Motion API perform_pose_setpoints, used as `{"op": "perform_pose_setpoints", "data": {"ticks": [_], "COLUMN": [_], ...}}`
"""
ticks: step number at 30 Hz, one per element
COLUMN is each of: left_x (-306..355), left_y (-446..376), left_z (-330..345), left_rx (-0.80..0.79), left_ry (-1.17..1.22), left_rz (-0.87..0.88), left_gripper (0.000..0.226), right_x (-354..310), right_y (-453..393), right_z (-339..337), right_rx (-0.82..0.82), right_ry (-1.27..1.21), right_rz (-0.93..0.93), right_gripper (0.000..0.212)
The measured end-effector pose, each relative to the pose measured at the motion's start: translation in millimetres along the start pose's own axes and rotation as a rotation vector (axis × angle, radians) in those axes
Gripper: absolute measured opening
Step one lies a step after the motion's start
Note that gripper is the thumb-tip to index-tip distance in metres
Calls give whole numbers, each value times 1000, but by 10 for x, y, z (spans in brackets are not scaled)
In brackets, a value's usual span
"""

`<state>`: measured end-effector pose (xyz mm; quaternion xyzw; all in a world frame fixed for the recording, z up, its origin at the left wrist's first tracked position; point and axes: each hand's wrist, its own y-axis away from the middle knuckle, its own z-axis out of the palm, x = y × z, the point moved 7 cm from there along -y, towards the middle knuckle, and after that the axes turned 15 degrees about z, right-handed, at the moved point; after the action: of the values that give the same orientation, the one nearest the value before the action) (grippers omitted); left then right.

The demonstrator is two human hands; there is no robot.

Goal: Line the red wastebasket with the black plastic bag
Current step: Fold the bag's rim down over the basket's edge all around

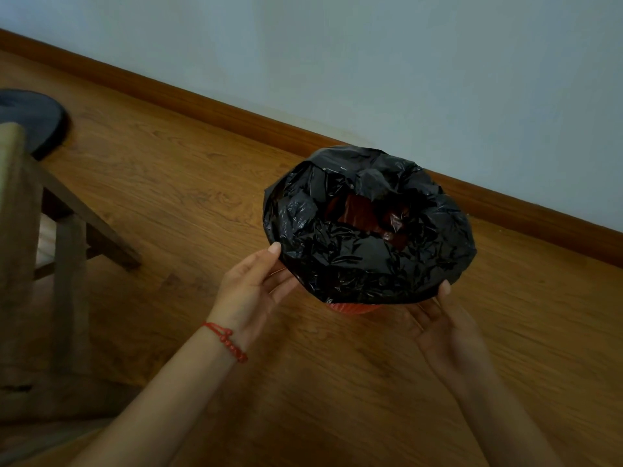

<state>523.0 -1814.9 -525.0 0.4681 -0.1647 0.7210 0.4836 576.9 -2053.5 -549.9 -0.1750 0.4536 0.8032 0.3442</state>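
In the middle of the frame, slightly right, the red wastebasket (354,309) stands on the wooden floor (188,203), close to the brown baseboard (236,119) that runs diagonally from upper left to lower right beneath a pale wall (404,62). The black plastic bag (364,261) is draped over its mouth and folded down around the rim, so that only a small strip of red shows below the plastic at the near side. Through the crumpled opening at the bag's centre a patch of red interior is visible (the plastic there is bunched, not pressed flat against the inside).

The left hand (251,291) is at the lower left edge of the bag, palm turned toward it, fingers spread and loose, thumb tip just touching the plastic; its grip is open and holds nothing. A red string bracelet (225,340) circles that wrist. The right hand (445,326) sits at the bag's lower right edge, palm up, fingers relaxed and uncurled, one fingertip at the plastic's hem; that grip is open too.

At the far left of the frame stands wooden furniture (64,237) with legs and crossbars, well apart from the wastebasket. Behind it, in the upper left, a dark round object (33,119) lies on the floor, partly hidden by the furniture.
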Motion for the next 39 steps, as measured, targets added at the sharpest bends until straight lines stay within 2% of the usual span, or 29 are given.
{"op": "perform_pose_setpoints", "data": {"ticks": [5, 8, 13, 17, 20, 23, 26, 30, 36, 39], "left_x": [-20, -108, -305, -352, -320, -228, -109, -81, -232, -290], "left_y": [-28, -1, 75, 90, 65, -12, -112, -197, -247, -227], "left_z": [-26, -31, -73, -93, -121, -151, -91, -14, -134, -179], "left_rx": [8, -7, 58, 80, 71, 80, 52, 38, 87, 92], "left_ry": [-37, 4, 84, 103, 103, 102, 120, 19, -44, -68], "left_rz": [17, -26, -151, -190, -164, -91, -47, -30, -129, -151], "left_gripper": [21, 18, 8, 10, 10, 26, 19, 13, 13, 12], "right_x": [-103, -173, -244, -183, -76, 93, 252, 241, 220, 211], "right_y": [-37, -56, -128, -132, -101, -62, -58, -59, -73, -59], "right_z": [26, 57, 50, 32, -2, 56, 189, 335, 174, 110], "right_rx": [-3, -1, 30, 52, 42, -28, -92, -136, -28, 14], "right_ry": [-43, -53, -118, -156, -203, -202, -143, -37, -25, -8], "right_rz": [-24, -29, -25, 12, 38, 88, 123, 46, 10, 20], "right_gripper": [24, 23, 28, 16, 30, 56, 64, 55, 57, 38]}}
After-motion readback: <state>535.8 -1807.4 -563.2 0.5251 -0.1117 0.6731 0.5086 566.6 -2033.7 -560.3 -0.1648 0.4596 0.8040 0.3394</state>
